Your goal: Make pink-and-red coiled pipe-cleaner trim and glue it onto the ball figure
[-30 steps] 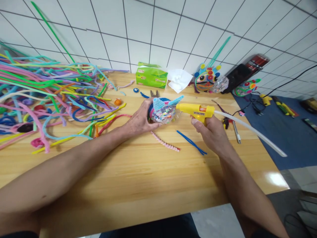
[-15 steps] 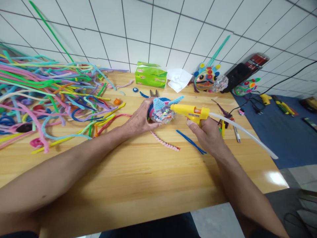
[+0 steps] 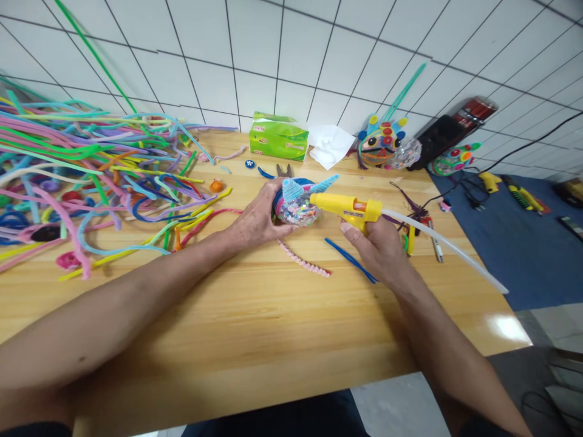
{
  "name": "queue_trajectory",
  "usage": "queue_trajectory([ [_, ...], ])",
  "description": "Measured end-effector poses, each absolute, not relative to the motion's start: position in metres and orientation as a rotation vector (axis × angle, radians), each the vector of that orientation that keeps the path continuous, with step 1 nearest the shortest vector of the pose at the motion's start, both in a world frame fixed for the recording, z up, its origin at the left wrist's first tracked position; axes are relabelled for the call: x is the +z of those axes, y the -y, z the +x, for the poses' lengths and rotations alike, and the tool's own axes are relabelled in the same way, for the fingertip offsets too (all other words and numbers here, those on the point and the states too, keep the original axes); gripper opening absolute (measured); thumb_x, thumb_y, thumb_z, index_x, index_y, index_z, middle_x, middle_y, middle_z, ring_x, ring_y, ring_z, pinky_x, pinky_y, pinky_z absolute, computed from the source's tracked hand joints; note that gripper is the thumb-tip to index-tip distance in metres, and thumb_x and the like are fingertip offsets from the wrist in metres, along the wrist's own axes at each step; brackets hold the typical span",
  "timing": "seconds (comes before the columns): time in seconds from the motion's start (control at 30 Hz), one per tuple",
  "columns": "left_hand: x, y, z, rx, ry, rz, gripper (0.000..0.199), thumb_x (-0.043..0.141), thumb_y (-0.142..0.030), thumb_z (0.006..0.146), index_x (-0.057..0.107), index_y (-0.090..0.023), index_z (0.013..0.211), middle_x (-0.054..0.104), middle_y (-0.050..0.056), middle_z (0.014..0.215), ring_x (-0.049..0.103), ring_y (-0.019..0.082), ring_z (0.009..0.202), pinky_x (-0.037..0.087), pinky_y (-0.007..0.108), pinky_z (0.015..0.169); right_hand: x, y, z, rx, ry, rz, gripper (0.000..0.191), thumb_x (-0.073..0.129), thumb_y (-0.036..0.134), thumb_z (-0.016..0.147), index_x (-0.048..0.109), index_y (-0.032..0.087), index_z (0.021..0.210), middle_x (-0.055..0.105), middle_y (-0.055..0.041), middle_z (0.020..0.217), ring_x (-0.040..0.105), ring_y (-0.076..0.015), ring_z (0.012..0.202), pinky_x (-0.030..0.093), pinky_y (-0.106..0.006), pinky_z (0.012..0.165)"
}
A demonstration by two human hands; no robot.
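My left hand [image 3: 263, 213] is wrapped round the side of a clear plastic craft ornament [image 3: 298, 209] with colourful bits inside, blue ear-like points on top and a dark blue and pink band. In my right hand [image 3: 380, 246] is a yellow hot glue gun [image 3: 348, 207], its nozzle at the ornament's right side; whether the tip touches cannot be made out. A long translucent glue stick [image 3: 449, 246] sticks out of the gun's back. In front of the ornament lie a braided pink strip [image 3: 304, 260] and blue pipe cleaners [image 3: 350, 260].
Pipe cleaners [image 3: 82, 158] in many colours heap up at the left. By the tiled wall stand a green tissue pack [image 3: 279, 139], a decorated craft figure [image 3: 380, 145] and a dark bottle [image 3: 449, 130]. Behind the ornament lie pliers [image 3: 284, 171]; a pen [image 3: 437, 247] is at the right.
The glue gun and my right hand have shifted slightly left, toward the ornament. My left hand and the ornament look nearly the same.
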State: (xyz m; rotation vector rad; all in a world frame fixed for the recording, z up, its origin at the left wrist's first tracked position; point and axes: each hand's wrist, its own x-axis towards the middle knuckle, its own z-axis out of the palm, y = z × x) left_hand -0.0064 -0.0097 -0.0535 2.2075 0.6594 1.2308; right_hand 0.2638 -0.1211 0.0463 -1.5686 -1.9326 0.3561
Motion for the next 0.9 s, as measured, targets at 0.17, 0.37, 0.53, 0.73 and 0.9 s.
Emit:
queue_trajectory([
  [0.17, -0.0516, 0.0104, -0.0063, 1.218, -0.662, 2.215, 0.095, 0.093, -0.038, 0.082, 0.04, -0.027, 0.16, 0.058, 0.019, 0.159, 0.059, 0.039, 0.149, 0.053, 0.061, 0.126, 0.0478, 0.1209, 0.2598, 0.369, 1.935, -1.55, 0.026, 0.059, 0.046, 0.099, 0.072, 0.023, 0.098, 0.079, -0.0074, 0.089, 0.071, -0.0284, 0.081, 0.053, -0.04, 0.073],
  [0.37, -0.0515, 0.0116, -0.0054, 1.24, -0.664, 2.181, 0.094, 0.094, -0.039, 0.081, 0.042, -0.027, 0.16, 0.059, 0.02, 0.157, 0.06, 0.04, 0.149, 0.052, 0.063, 0.126, 0.0438, 0.1213, 0.2675, 0.333, 1.885, -1.602, 0.027, 0.062, 0.048, 0.1, 0.071, 0.023, 0.094, 0.076, -0.006, 0.084, 0.067, -0.0265, 0.077, 0.051, -0.039, 0.071],
  [0.53, -0.0505, 0.0117, -0.006, 1.243, -0.663, 2.223, 0.093, 0.092, -0.043, 0.083, 0.043, -0.028, 0.161, 0.058, 0.019, 0.157, 0.06, 0.039, 0.149, 0.053, 0.062, 0.126, 0.0444, 0.1208, 0.2675, 0.373, 1.875, -1.588, 0.025, 0.061, 0.047, 0.101, 0.07, 0.024, 0.095, 0.077, -0.0067, 0.089, 0.069, -0.0282, 0.083, 0.053, -0.042, 0.077],
  [0.73, -0.0499, 0.0117, -0.0063, 1.226, -0.662, 2.225, 0.094, 0.093, -0.042, 0.083, 0.042, -0.028, 0.16, 0.057, 0.019, 0.158, 0.059, 0.04, 0.15, 0.052, 0.064, 0.126, 0.0471, 0.1214, 0.2624, 0.345, 1.908, -1.578, 0.026, 0.062, 0.048, 0.1, 0.071, 0.025, 0.093, 0.076, -0.0054, 0.083, 0.068, -0.0273, 0.078, 0.05, -0.039, 0.07],
  [0.9, -0.0508, 0.0117, -0.0058, 1.244, -0.666, 2.205, 0.092, 0.093, -0.044, 0.082, 0.044, -0.03, 0.159, 0.059, 0.018, 0.154, 0.062, 0.041, 0.145, 0.055, 0.065, 0.123, 0.0453, 0.1222, 0.2661, 0.336, 1.891, -1.603, 0.027, 0.06, 0.048, 0.1, 0.068, 0.024, 0.089, 0.074, -0.005, 0.081, 0.067, -0.0266, 0.077, 0.05, -0.039, 0.071],
])
